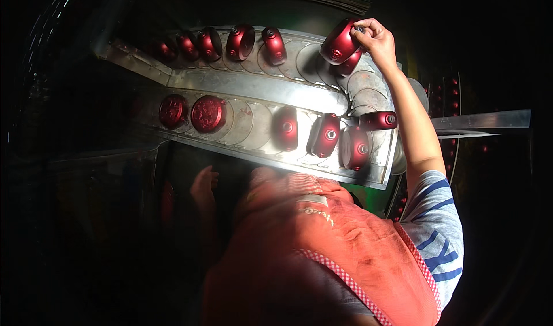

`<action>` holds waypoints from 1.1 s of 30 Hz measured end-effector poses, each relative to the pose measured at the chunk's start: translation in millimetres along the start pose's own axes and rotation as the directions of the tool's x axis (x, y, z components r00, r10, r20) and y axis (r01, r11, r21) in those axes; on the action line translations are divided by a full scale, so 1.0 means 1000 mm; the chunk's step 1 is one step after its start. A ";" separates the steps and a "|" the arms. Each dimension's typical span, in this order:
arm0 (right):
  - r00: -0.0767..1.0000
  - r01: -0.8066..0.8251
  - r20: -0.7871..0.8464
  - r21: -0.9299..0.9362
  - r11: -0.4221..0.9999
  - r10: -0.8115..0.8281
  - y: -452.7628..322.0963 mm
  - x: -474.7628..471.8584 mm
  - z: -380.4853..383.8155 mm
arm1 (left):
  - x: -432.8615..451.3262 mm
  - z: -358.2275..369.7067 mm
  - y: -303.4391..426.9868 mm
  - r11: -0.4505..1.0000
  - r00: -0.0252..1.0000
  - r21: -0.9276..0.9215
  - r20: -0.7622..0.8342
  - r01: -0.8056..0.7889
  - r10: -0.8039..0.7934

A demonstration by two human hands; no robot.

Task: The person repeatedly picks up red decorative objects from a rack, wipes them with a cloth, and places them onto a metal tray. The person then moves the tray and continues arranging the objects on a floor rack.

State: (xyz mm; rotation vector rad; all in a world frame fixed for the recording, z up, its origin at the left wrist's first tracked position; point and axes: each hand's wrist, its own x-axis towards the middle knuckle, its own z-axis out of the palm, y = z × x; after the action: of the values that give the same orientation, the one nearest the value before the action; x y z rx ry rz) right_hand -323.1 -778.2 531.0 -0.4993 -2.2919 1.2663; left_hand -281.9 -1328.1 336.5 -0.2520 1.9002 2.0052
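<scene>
My right hand (pixel 376 38) reaches to the far right bend of a conveyor. Its thumb and fingers pinch the small fitting of a glossy red hollow housing (pixel 338 45), which is tilted. Partly hidden behind that housing is another red part (pixel 349 65). My left hand (pixel 204 186) hangs in shadow beside my apron, in front of the near edge, with its thumb apart and nothing visible in it. Closer to me on the lit plates are several red housings with round metal fittings, such as one standing on its side (pixel 327 135).
The conveyor of overlapping round metal plates (pixel 252 125) bends in a U around a metal divider (pixel 259 88). More red housings (pixel 241 43) line its far lane. Two round red parts (pixel 208 114) lie at near left. A metal bar (pixel 481 121) juts out at right.
</scene>
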 end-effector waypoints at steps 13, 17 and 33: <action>0.971 -0.108 0.208 -0.060 0.992 0.119 0.110 0.056 0.198 | 0.019 -0.043 0.009 0.973 0.941 0.093 -0.287 0.212 -0.178; 0.929 -0.183 0.355 0.203 0.962 0.102 0.053 -0.022 0.215 | 0.107 -0.004 -0.010 0.976 0.998 0.216 0.063 -0.025 0.011; 0.360 -0.765 0.330 0.640 0.073 0.873 -0.014 -0.152 0.364 | 0.182 0.020 0.021 0.941 0.911 0.197 0.366 -0.275 0.190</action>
State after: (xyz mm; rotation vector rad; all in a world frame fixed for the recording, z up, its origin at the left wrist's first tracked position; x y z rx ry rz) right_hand -403.3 -1113.8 340.1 -1.6638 -0.9577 2.3810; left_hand -454.9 -1283.0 289.6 0.3870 1.9902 1.7808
